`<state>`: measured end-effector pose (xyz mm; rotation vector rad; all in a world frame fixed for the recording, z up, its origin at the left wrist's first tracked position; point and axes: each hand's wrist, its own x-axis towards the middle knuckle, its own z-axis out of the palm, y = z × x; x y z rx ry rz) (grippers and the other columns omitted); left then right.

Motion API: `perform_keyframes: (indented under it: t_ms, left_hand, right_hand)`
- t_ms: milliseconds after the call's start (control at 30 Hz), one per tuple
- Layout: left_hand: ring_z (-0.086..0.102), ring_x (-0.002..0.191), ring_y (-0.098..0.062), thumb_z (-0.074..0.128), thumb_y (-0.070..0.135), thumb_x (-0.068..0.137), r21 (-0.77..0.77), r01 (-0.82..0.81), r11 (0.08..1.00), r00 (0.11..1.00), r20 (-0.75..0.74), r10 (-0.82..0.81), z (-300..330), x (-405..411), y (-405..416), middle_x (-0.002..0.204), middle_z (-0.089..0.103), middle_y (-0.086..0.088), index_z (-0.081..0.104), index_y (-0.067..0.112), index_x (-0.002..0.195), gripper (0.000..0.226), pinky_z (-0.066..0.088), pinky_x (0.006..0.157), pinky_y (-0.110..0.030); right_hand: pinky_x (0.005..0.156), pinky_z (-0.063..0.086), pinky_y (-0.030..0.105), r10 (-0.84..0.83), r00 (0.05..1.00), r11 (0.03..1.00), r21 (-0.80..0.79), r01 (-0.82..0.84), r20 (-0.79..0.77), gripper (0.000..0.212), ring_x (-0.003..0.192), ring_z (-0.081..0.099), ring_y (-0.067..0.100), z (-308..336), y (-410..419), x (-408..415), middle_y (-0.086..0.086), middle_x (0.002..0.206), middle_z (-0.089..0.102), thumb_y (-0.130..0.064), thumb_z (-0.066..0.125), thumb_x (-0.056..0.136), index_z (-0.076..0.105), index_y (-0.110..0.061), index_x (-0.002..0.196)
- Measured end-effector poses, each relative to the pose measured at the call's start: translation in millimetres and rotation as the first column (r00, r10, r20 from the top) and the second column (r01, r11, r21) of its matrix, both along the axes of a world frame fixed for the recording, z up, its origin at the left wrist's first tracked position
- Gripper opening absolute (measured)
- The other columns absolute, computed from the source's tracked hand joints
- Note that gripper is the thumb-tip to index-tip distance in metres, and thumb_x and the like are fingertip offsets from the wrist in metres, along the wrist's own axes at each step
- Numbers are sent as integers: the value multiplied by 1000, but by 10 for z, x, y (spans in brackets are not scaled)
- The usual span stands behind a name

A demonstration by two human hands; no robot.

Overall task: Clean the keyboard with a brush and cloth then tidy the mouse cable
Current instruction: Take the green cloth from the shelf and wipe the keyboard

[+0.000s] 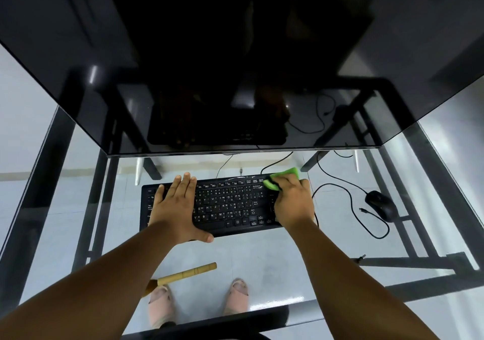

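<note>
While the flat black keyboard [222,203] is being steadied by the open left hand [178,206], its far right corner is being wiped with the green cloth [281,180] gripped in the right hand's [292,202] fingers [277,186].

Keyboard [225,203]: lies on the glass desk [262,256], in front of the monitor [209,64], roughly centred under it.
Left hand [178,208]: rests flat on the keyboard's left part, thumb reaching over its near edge.
Right hand [293,201]: on the keyboard's right end, holding the cloth [281,180] against the far right corner.
Brush [183,277]: lies on the desk nearer the person than the keyboard, below the left hand, apart from both.
Mouse [381,204]: on the desk, to the right of the keyboard, well apart from it.
Mouse cable [351,201]: loops loosely on the desk between keyboard and mouse, and in front of the mouse.
Feet [199,305]: seen through the glass, beneath the desk's near edge.
</note>
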<state>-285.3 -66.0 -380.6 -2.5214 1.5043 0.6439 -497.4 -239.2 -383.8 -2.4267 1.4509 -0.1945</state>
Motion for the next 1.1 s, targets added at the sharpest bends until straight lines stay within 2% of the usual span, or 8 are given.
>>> perform_keyframes:
  t_ms: [100, 267, 400, 500, 600, 767, 933, 1100]
  left_hand:
    - [-19, 148, -19, 59, 90, 49, 4, 1, 1000, 1000, -3, -1, 0, -1, -2, 161, -22, -1, -18, 17, 152, 148, -9, 119, -48]
    - [-20, 147, -19, 59, 89, 50, 11, 0, 1000, 1000, -6, 0, -2, -5, -2, 160, -24, -1, -20, 16, 152, 148, -8, 119, -48]
    - [-22, 147, -18, 59, 89, 50, 16, -2, 1000, 1000, -14, 2, -5, 0, -2, 160, -25, -1, -21, 17, 151, 148, -9, 119, -49]
    - [-23, 146, -18, 60, 89, 51, 24, 1, 1000, 1000, -13, -1, 8, -12, 4, 159, -26, -1, -21, 16, 151, 148, -9, 119, -49]
    - [-23, 147, -19, 58, 89, 52, 12, -11, 1000, 1000, -3, 11, 23, -20, 31, 160, -25, -2, -21, 15, 151, 147, -9, 119, -49]
    - [-23, 147, -19, 53, 92, 52, -21, -41, 999, 999, -1, 41, 9, -24, 133, 160, -25, -2, -19, 14, 152, 145, -8, 120, -49]
    - [-19, 148, -17, 56, 91, 52, -10, -3, 1000, 1000, 4, 3, 21, 64, 151, 161, -22, 1, -17, 18, 152, 144, -6, 120, -50]
    - [-15, 149, -16, 63, 87, 49, -31, -3, 1000, 1000, -10, 3, 2, 88, 171, 161, -19, 2, -16, 21, 153, 146, -4, 120, -49]
  right_hand:
    - [73, 50, 33, 78, 997, 997, 8, -78, -16, 57, 102, 40, 19, 45, -49, -102, -17, 124, 54, 1, 43, 84, 59, -32, 128]
    - [78, 49, 36, -133, 991, 991, 32, 133, -16, 57, 102, 38, 24, 51, -116, -12, -7, 124, 54, 4, 41, 80, 60, -23, 127]
    - [80, 49, 32, 91, 996, 995, 44, -92, 15, 60, 105, 39, 19, 44, 3, 45, -14, 124, 54, 5, 43, 82, 60, -28, 129]
    - [75, 47, 30, 50, 999, 998, 38, -50, -1, 58, 103, 39, 19, 58, -131, -25, -13, 121, 56, 6, 43, 81, 63, -29, 124]
    - [84, 44, 30, -71, 997, 996, 62, 69, 27, 53, 100, 41, 24, 46, -157, 59, -3, 123, 56, 3, 43, 84, 63, -24, 125]
    - [99, 45, 34, -94, 985, 992, 100, 79, 147, 43, 112, 48, 27, 6, -22, 266, 4, 129, 53, -8, 50, 89, 60, -17, 130]
    - [101, 45, 35, 89, 996, 991, 103, -91, 20, 46, 115, 41, 23, 45, 191, 552, -2, 136, 50, -11, 48, 93, 53, -20, 137]
    - [99, 46, 35, 296, 953, 945, 127, -302, 66, 53, 115, 39, 21, 90, 461, 790, -6, 135, 49, -4, 49, 89, 51, -24, 139]
